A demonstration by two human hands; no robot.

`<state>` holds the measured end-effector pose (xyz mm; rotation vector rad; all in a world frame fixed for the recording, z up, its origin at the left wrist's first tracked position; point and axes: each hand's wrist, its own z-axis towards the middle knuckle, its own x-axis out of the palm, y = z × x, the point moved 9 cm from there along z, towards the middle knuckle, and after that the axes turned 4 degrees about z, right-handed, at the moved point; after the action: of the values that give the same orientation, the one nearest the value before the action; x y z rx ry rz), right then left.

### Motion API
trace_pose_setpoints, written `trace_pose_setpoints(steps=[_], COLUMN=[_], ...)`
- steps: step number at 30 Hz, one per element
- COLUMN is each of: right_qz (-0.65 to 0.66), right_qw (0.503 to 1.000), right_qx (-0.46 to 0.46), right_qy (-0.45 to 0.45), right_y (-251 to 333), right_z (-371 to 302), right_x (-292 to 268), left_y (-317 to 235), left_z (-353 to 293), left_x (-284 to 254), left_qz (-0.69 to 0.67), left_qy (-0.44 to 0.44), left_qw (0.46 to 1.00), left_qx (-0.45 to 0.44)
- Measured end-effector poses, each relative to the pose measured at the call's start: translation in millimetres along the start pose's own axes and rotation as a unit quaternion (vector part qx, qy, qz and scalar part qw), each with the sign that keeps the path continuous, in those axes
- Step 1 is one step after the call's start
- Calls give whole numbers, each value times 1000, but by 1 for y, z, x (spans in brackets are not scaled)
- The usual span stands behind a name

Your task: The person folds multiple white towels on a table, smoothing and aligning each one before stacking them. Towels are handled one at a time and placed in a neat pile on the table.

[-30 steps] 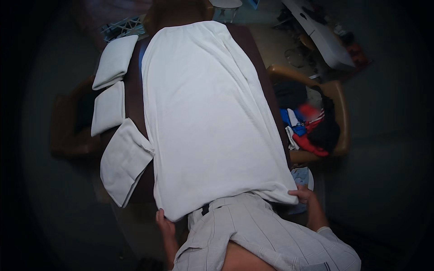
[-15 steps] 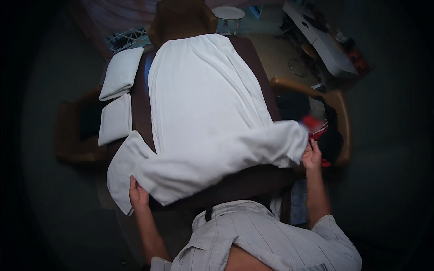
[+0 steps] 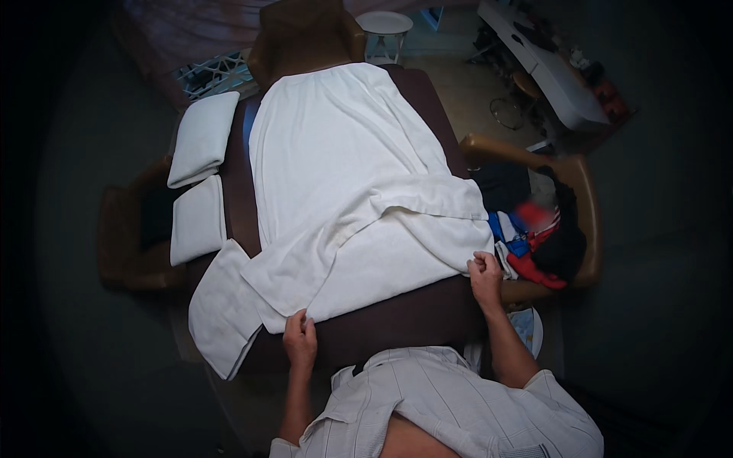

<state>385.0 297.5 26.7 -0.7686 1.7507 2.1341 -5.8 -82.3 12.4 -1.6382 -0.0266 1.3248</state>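
A large white towel (image 3: pixel 328 137) lies spread over the dark brown table (image 3: pixel 397 320) in front of me. Its near part is folded back on itself, forming a loose flap with creases. At the near left corner, my left hand (image 3: pixel 300 341) pinches the towel's edge. My right hand (image 3: pixel 485 282) has its fingers bent closed at the near right corner, gripping the edge there. Two folded white towels (image 3: pixel 200 137) rest along the table's left side. Nearer to me, another white towel (image 3: pixel 221 313) partly hangs off the left edge, beside the large one.
On the right, a brown armchair (image 3: pixel 586 198) holds a pile of dark, red and blue clothes (image 3: pixel 546 237). Another brown armchair (image 3: pixel 126 237) stands left, and one (image 3: pixel 301 34) at the far end. A small white round table (image 3: pixel 385 23) and a white desk (image 3: pixel 557 84) stand farther back.
The lifted near edge of the large towel has come down flat, with a flap folded over it. My left hand moved right; my right hand moved left and slightly nearer.
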Motion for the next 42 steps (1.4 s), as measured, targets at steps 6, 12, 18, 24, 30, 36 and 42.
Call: trace_pose_setpoints(steps=[6,12,18,24,30,36,42], right_qz=[-188,-255,-275,-337,-244,-122,-198], right_qw=[973,962,954,922,925,985,975], right_qx=[-131,-89,-111,-139,-262,-108,91], right_qy=[19,45,43,131,-131,-58,-43], right_y=[74,45,21,72,171,86,-53], right_z=[69,120,136,216,291,211,49], right_x=[38,86,89,46,17,10,-35], left_y=[-23,-14,-20,-27,-69,-56,33], left_z=[55,85,74,143,289,203,23], left_x=[2,0,-15,-62,-137,-75,-64], left_qz=[194,295,248,201,259,180,133], left_qy=[104,176,171,170,-172,-120,-52], left_qw=[975,936,940,941,934,963,981], left_qx=[-19,76,158,212,177,164,-129])
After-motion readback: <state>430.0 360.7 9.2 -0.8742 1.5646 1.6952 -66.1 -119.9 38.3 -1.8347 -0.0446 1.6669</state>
